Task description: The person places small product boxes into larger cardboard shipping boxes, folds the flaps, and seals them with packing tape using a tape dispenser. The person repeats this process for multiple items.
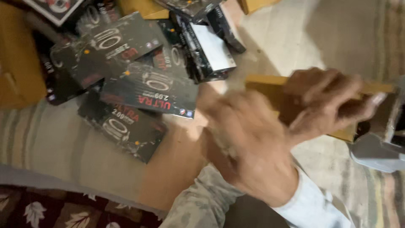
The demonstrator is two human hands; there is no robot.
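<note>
Both hands, left hand (249,143) and right hand (325,105), are clenched on a flat yellow cardboard box (270,90); light, stiff, crushable, best gripped at its edges, right of the black printed cartons (147,88).

A single head-worn camera looked steeply down from close above the person's blurred hands (270,135), which filled the middle and right of the frame; beyond them its view took in the pile of dark boxes (139,80) at upper left

A flat yellow-brown cardboard box (270,90), tilted, gripped at its edge.
</note>
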